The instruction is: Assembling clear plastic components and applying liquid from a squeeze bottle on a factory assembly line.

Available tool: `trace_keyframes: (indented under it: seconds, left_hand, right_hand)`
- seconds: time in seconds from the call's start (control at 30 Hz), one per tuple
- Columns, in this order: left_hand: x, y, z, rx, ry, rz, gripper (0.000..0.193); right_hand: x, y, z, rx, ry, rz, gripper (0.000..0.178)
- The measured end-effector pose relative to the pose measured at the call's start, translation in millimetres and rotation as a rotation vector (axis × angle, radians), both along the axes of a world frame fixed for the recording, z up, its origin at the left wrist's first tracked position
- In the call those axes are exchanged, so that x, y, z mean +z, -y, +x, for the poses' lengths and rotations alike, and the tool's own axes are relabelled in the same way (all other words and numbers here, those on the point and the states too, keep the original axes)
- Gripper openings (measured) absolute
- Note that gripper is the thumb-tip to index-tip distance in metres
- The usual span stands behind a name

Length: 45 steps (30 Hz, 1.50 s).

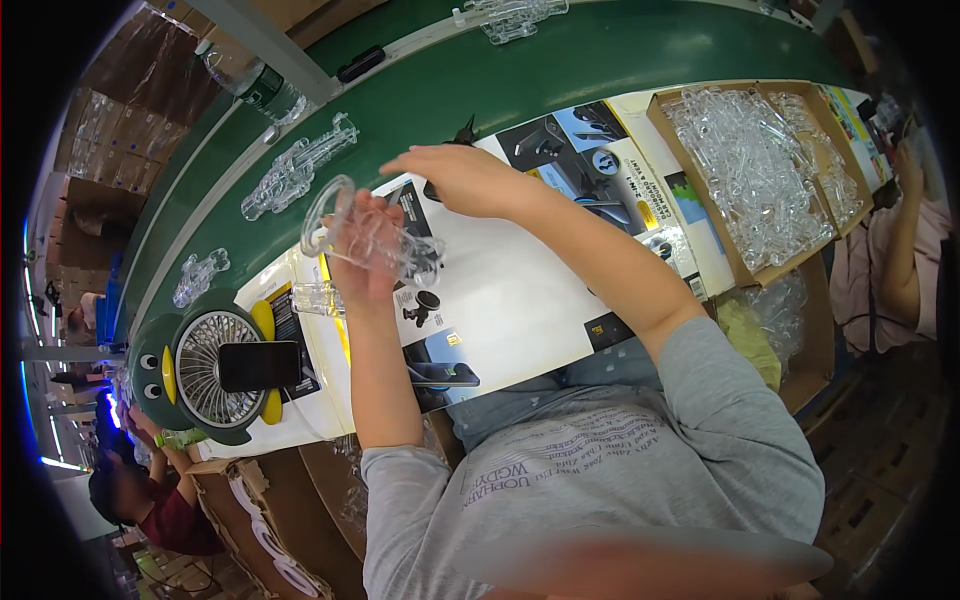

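Handling of a clear moulded part over a green worktop (620, 55) with a white printed cardboard sheet (530, 275) along its near edge. The left hand (366, 250), palm up with its fingers curled, holds a transparent plastic piece with a large ring (335, 222) above the sheet's left portion; the ring projects on the far side of the fingers. The right hand (468, 182) reaches across, back uppermost, its visible fingers straight and close together beside the left fingertips. Its underside is hidden, so whether it pinches anything cannot be told.

Beside the left wrist lies a short clear plastic part (318, 299). Nearer the worktop's far edge rests an elongated clear plastic assembly (300, 168). A brown cardboard tray (705, 200) of loose clear plastic pieces (745, 170) occupies the right end; a green penguin-shaped fan (205, 370) stands at the near left corner.

The step in hand appears to be two-handed manipulation of the ringed piece, perhaps fitting or adjusting it. Continuing would call for a steady left hold and precise right-hand finger placement, without squeezing the ring.
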<state>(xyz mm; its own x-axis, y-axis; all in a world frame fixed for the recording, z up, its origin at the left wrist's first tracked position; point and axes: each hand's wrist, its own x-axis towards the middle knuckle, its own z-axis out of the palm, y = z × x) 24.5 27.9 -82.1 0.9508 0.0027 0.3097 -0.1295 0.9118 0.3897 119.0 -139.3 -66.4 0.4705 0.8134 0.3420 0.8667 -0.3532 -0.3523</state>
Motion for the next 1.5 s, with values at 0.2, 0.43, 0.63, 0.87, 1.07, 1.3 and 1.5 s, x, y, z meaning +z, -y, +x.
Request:
trace_keyframes:
  seconds: [0.2,0.43,0.63,0.87,1.07,1.3,1.5]
  left_hand:
    - [-7,-9,5,0.316,-0.122,0.08,0.04]
    - [-2,9,14,0.609,-0.258,0.412,0.039]
    - [-16,9,11,0.615,-0.458,0.376,0.028]
    - [-17,20,10,0.641,-0.398,0.525,0.025]
    - [-7,26,8,0.681,-0.342,0.62,0.022]
    - [-11,26,14,0.665,-0.337,0.625,0.018]
    - [-11,27,12,0.671,-0.329,0.653,0.019]
  right_hand:
    - [9,-11,-11,0.151,-0.774,0.462,0.069]
    - [-2,-19,2,-0.159,-0.64,0.544,0.055]
    - [10,-17,123,-0.117,-1.526,1.257,0.03]
    - [-12,-24,217,-0.331,-1.595,1.677,0.031]
    - [-16,-24,252,-0.581,-1.499,1.987,0.041]
    - [-28,-20,267,-0.7,-1.174,2.127,0.038]
    - [-28,-30,254,-0.546,-1.604,1.87,0.042]
